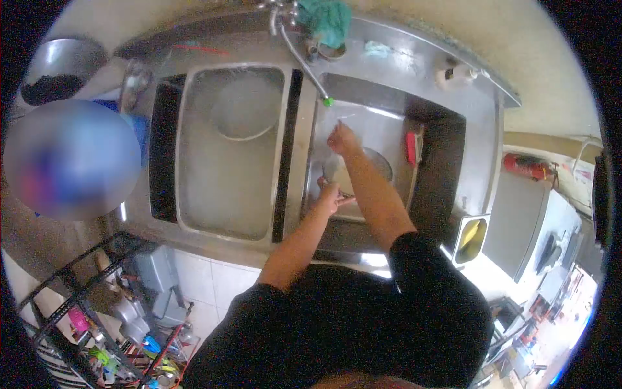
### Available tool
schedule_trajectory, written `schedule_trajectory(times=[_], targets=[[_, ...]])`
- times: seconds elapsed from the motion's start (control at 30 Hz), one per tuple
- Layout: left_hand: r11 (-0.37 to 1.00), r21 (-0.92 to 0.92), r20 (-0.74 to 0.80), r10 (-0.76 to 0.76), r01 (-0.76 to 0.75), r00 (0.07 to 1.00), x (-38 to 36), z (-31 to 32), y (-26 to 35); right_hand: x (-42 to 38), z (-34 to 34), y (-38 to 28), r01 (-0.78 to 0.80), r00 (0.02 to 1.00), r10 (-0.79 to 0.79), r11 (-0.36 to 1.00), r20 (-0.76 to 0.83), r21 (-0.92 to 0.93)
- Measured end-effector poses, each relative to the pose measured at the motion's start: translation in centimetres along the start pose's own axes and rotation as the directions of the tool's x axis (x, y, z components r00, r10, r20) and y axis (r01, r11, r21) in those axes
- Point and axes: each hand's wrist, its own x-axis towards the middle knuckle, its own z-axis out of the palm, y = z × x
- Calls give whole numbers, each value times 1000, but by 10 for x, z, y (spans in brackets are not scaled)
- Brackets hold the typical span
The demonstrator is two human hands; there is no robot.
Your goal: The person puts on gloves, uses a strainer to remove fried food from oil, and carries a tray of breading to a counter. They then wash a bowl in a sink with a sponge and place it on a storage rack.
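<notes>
In the right-hand sink lies a round, shallow metal bowl, its kind partly hidden by my arm and hands. My left hand grips the bowl's near left rim, thumb along the edge and fingers reaching underneath. Above the bowl's far left side, my right hand is closed with its fingers curled; whatever it may hold is too small to make out. Just beyond that hand hangs the green tip of the long faucet spout.
Cloudy water fills the left sink, with a round vessel under the surface. A red brush leans on the right sink's wall. Green cloth drapes near the faucet. A black rack with utensils stands lower left.
</notes>
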Motion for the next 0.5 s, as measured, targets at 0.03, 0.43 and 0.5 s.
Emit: schedule_trajectory(times=[0.03,0.43,0.5], targets=[[998,42,-60,45,-43,997,-1,3,1,5,2,2,21,1000,-19,997,20,-73],[944,12,47,328,-329,944,25,25,52,8,-135,92,446,884,-212,647,416,-619],[942,20,74,332,-334,940,22,26,54,-9,-132,104,235,971,-199,907,135,-351]])
